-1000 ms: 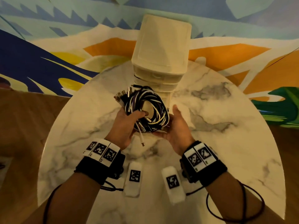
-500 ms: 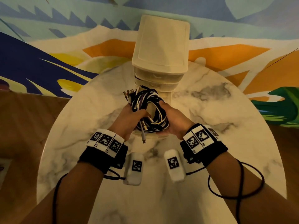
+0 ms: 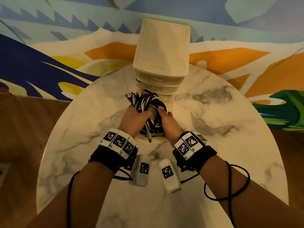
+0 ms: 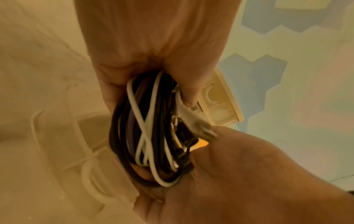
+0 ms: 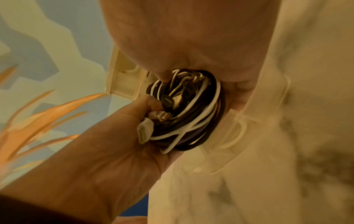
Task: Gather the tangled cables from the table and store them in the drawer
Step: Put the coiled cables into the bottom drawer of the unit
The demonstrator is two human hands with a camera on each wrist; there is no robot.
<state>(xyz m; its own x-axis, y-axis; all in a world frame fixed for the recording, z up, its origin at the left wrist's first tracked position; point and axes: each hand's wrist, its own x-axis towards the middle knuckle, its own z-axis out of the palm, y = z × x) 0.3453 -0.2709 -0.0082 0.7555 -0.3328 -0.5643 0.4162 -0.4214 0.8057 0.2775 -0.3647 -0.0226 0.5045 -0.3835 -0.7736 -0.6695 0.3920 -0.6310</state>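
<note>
Both hands clamp one coiled bundle of black, white and purple cables (image 3: 148, 111) at the centre of the head view: the left hand (image 3: 134, 120) grips its left side, the right hand (image 3: 167, 124) its right, thumbs hooked over the coil. Only the head view shows the whole setting: a cream drawer unit (image 3: 162, 53) stands at the far edge of a round marble table (image 3: 222, 129), and below the bundle sits the pale rim of an open drawer (image 3: 169, 102) pulled toward the person, though the hands hide most of it. In this view the coil's long axis runs from upper left to lower centre, with a fan of plug ends (image 3: 131, 96) sticking out to the upper left and a white plug (image 3: 150, 139) hanging off the lower end. The left wrist view shows what the head view cannot: the left palm and fingers curled round the strands (image 4: 145, 133), a white connector (image 4: 193, 121) pointing right toward the other hand, and translucent drawer walls (image 4: 57, 136) at lower left. The right wrist view shows the coil nearly end-on as a ring (image 5: 187, 112), with the drawer's clear plastic edge (image 5: 235, 131) just right of it and marble beyond. Two white tagged blocks (image 3: 142, 170) lie on the marble between the wrists. Behind the table a mural of blue, orange, yellow and green (image 3: 49, 60) fills the upper frame, above brown wood (image 3: 24, 129) at the left.
</note>
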